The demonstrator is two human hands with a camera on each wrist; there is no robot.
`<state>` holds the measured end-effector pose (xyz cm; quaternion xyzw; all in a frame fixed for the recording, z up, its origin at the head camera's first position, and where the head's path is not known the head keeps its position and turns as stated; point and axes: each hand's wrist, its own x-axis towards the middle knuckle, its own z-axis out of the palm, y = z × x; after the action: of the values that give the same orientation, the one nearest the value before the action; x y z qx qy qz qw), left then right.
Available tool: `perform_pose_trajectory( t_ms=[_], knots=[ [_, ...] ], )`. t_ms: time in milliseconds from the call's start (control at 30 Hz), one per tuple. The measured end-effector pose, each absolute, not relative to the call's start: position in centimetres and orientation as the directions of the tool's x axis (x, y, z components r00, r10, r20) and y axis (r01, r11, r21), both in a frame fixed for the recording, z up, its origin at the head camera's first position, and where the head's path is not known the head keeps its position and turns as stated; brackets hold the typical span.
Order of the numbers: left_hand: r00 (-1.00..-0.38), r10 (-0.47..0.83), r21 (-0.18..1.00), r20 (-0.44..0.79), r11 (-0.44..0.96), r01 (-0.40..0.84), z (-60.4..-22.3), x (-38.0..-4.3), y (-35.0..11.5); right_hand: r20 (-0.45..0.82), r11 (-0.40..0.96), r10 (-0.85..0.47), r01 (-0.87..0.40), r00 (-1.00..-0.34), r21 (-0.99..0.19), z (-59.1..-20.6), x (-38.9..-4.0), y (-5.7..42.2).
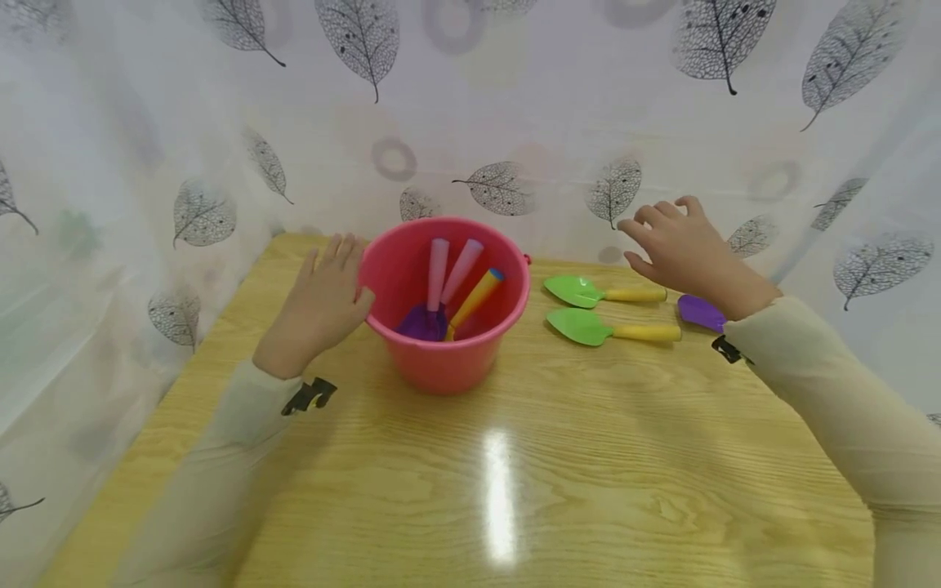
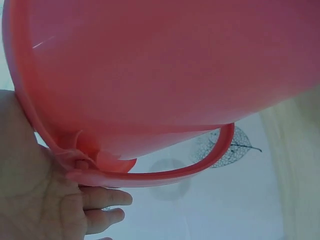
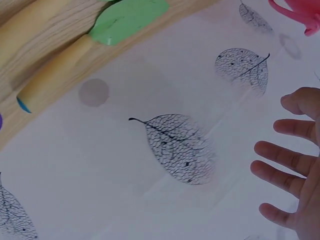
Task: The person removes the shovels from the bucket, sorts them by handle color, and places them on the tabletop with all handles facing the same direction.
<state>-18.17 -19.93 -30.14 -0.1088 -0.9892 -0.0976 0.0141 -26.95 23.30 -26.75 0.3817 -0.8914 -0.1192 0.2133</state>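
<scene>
A pink bucket (image 1: 444, 359) stands at the back of the wooden table. Inside it lean a yellow-handled tool (image 1: 476, 299) with a blue end and two pale-purple handles, one of them (image 1: 437, 273) nearly upright, above a purple blade (image 1: 422, 323). My left hand (image 1: 318, 304) touches the bucket's left rim, its fingers straight; in the left wrist view the palm lies by the bucket's handle (image 2: 165, 179). My right hand (image 1: 680, 249) hovers over the back right, holding nothing, fingers loosely bent. Below it lie two green trowels, the nearer (image 1: 581, 326) and the farther (image 1: 576, 291), both yellow-handled.
A purple blade (image 1: 701, 313) lies at the right, partly hidden behind my right forearm. Behind the table hangs a white leaf-print curtain (image 1: 544, 122), which also runs down the left side. The table top (image 1: 588, 474) extends toward me.
</scene>
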Motion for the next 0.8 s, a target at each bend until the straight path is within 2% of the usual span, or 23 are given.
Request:
perform_pose_trajectory(
  t_ms=[167, 533, 800],
  knots=[
    [-0.974, 0.227, 0.190, 0.026, 0.955, 0.227, -30.3, -18.4, -20.1, 0.266, 0.607, -0.793, -0.679, -0.548, 0.412, -25.8, -27.0, 20.9],
    [-0.973, 0.230, 0.203, 0.009, 0.952, 0.227, -30.1, -18.3, -19.9, 0.175, 0.468, -0.880, -0.740, -0.443, 0.483, -24.9, -26.7, 15.7],
    [-0.977, 0.215, 0.212, 0.004, 0.954, 0.211, -30.3, -18.3, -20.0, 0.130, 0.434, -0.898, -0.791, -0.421, 0.431, -25.2, -26.5, 11.7]
  ],
)
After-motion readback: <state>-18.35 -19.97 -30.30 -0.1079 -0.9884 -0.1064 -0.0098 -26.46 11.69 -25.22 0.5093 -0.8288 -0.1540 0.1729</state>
